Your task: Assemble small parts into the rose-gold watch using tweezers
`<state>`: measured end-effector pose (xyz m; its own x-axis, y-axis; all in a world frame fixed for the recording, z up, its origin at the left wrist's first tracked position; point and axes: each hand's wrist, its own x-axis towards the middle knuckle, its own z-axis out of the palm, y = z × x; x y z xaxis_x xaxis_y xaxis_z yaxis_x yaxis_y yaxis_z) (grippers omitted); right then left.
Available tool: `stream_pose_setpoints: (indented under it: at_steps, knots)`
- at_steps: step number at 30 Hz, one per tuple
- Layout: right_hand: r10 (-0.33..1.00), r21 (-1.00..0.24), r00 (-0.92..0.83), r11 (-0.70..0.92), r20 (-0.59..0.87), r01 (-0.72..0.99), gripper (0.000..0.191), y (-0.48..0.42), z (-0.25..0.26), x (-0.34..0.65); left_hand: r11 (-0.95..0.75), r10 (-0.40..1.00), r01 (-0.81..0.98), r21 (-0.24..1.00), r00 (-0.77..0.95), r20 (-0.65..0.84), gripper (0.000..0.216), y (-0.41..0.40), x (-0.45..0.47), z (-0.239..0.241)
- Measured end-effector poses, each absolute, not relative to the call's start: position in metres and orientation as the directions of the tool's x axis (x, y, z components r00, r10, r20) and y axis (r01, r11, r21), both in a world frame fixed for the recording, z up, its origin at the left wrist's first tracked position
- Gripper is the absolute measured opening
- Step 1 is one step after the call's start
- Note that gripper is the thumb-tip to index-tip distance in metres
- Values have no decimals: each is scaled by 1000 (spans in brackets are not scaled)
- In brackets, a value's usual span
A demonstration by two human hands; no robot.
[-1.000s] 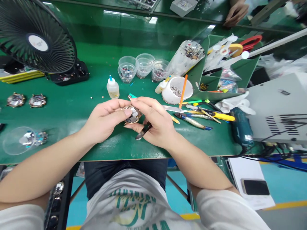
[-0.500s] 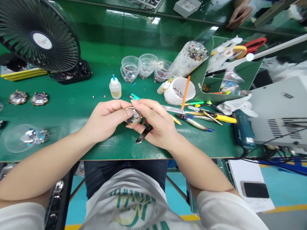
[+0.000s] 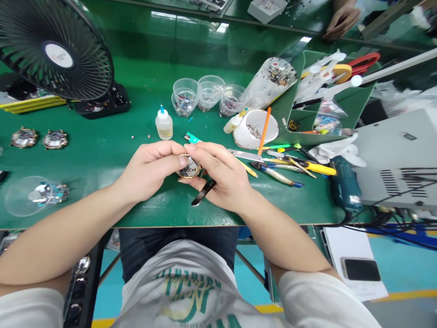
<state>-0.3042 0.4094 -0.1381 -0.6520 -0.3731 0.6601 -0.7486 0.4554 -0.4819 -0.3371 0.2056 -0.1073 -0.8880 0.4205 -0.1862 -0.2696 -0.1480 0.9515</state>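
Holding, left hand (image 3: pixel 150 169): thumb laid over the face of a round, gold-rimmed watch piece (image 3: pixel 190 170), fingers curled at its far edge; grasp firm.
Right hand (image 3: pixel 223 177): fingertips at the far and near edges of the same watch piece; a dark narrow tool (image 3: pixel 204 192) also gripped, its flat end protruding below the palm toward the body.
Watch piece: between the two hands, inner parts facing up, silver and dark; finer detail too small to tell.
Lighter: one, teal (image 3: pixel 193 138), just beyond the fingertips.
Bottle: one, translucent, blue-tipped (image 3: pixel 164 125), upright, beyond the left hand.
Clear cups (image 3: pixel 185 96): a group, small parts inside, farther beyond both hands.
White bowl (image 3: pixel 243 136): beyond the right hand, small metallic parts inside; an orange stick (image 3: pixel 264 131) slanting across its front.
Hand tools (image 3: pixel 278 175): loose cluster, right of the right hand, one with yellow handles.
Further watch pieces (image 3: pixel 55 139): two, side by side, well left of the left hand.
Fan (image 3: pixel 58 54): one, black, beyond and left of the left hand.
Worktop (image 3: pixel 102 157): green, beneath both hands.
Co-worker's hand (image 3: pixel 342 22): far beyond the right hand; whether it grasps anything, cannot tell.
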Motion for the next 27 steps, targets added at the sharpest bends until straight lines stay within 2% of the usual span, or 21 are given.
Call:
stream_pose_setpoints:
  at_steps: [10,17,20,27]
  knots:
    - [-310,-546,-704,462,639,-699,58,409,-135,-306,-110,482,-279,954,-854,-194,30,212,-329,-100]
    - [-338,-537,-664,401,666,-742,47,411,-134,-310,-79,500,-300,951,-837,-223,15,211,-329,-97]
    - [-339,-540,-676,417,654,-731,47,411,-133,-311,-64,497,-310,949,-834,-239,15,211,-329,-96]
    - [-346,-562,-659,346,668,-751,50,411,-131,-310,-45,490,-282,958,-842,-225,13,210,-329,-96]
